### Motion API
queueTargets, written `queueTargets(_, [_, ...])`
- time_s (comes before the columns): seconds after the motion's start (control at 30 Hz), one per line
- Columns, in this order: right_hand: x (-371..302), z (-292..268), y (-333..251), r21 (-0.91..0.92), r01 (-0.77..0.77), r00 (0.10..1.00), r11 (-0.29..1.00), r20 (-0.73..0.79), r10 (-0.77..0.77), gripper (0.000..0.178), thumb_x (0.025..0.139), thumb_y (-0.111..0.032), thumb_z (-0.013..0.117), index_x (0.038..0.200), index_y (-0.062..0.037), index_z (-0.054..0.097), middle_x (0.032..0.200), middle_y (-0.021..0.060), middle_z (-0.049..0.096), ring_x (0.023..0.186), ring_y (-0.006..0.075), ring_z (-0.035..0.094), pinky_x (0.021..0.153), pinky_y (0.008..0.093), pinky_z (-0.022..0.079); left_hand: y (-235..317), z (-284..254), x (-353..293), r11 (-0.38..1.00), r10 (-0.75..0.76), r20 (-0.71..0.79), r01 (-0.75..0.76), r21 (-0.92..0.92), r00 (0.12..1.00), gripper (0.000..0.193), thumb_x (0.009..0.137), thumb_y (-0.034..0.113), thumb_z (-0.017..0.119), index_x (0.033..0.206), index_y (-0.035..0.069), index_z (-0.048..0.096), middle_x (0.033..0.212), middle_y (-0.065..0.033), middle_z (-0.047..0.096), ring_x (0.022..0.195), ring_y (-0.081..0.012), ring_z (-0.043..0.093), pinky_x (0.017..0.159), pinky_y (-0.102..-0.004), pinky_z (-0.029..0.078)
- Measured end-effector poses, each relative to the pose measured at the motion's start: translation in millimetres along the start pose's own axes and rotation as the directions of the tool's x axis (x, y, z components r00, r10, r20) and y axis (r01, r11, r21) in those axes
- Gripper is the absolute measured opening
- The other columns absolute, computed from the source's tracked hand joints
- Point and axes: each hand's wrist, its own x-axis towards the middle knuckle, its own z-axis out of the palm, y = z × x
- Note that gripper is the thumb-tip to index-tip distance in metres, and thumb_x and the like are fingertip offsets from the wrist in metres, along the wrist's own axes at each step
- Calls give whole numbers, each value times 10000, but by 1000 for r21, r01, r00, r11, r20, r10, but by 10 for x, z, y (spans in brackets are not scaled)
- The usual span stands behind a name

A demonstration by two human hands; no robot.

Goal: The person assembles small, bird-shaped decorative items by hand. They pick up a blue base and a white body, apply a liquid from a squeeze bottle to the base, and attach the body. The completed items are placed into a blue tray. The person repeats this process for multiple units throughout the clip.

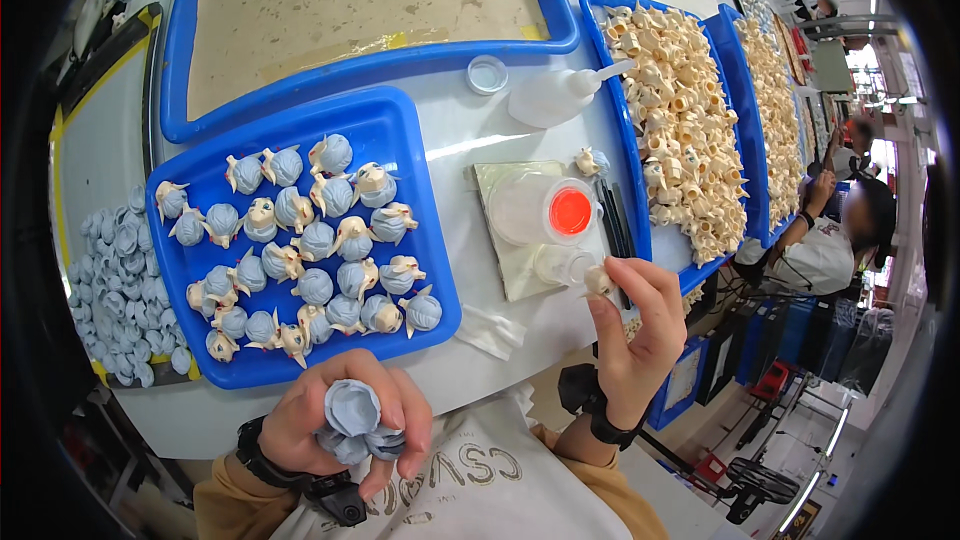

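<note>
My left hand (292,428) is curled around several grey-blue, cup-shaped hair pieces (352,406), one with its hollow side facing up. Between thumb and fingertips, my right hand (648,332) pinches a small cream doll head (599,282), partly covered by the fingers. That head is beside a small clear cup (560,264), next to a translucent jar (522,206) with an orange-red round opening. Left of centre, a blue tray (432,240) carries many doll heads fitted with grey-blue hair. A single haired head (592,161) lies on the table beyond the jar.
Loose hair pieces (122,290) are heaped at the far left. A large blue tray (562,25) lies at the back, near a white squeeze bottle (552,98) and round lid (487,75). Dark slim tools (614,220) lie beside a tray of cream heads (680,130). A co-worker (832,245) sits right.
</note>
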Motion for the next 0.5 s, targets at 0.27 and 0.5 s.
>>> queueTargets(0.27, [-4, 26, -22, -55, 24, 1000, 998, 22, -23, 370, 601, 56, 676, 957, -29, 629, 889, 91, 572, 787, 233, 517, 682, 304, 417, 31, 45, -22, 996, -53, -33, 55, 67, 998, 499, 883, 453, 411, 960, -39, 455, 868, -217, 488, 697, -218, 522, 378, -205, 402])
queueTargets(0.5, [-9, 30, -8, -87, 52, 998, 995, 28, -49, 376, 614, 60, 661, 976, -40, 629, 886, 92, 571, 797, 236, 517, 693, 313, 418, 48, 60, -11, 990, -95, -50, 100, 102, 994, 501, 887, 455, 400, 971, -36, 450, 856, -219, 492, 702, -218, 523, 380, -207, 400])
